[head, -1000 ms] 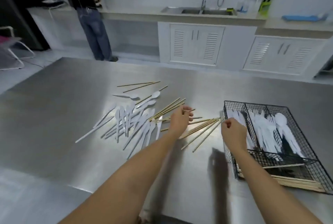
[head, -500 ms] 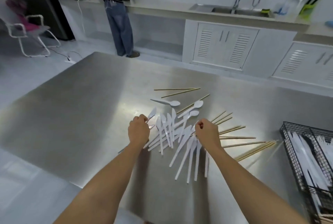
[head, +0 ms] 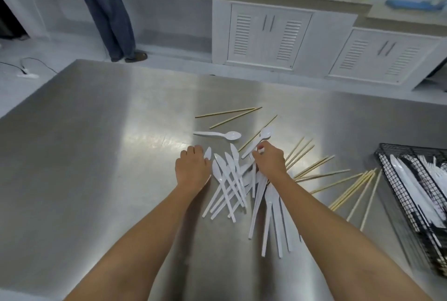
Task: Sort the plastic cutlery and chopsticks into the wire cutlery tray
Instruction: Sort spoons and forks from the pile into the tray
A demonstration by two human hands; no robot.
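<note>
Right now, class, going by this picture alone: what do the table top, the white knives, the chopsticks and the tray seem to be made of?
Table top: probably stainless steel, brushed, with streaked reflections. White knives: likely thin plastic, smooth and slightly glossy. Chopsticks: pale tan and matt; wood or bamboo, cannot tell which. Tray: black wire mesh, probably coated metal.

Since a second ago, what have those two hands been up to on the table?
Both hands moved left, off the chopsticks into the white cutlery pile: the left hand curls over a knife, the right hand pinches a spoon handle. Loose chopsticks and wire tray lie as before.
</note>
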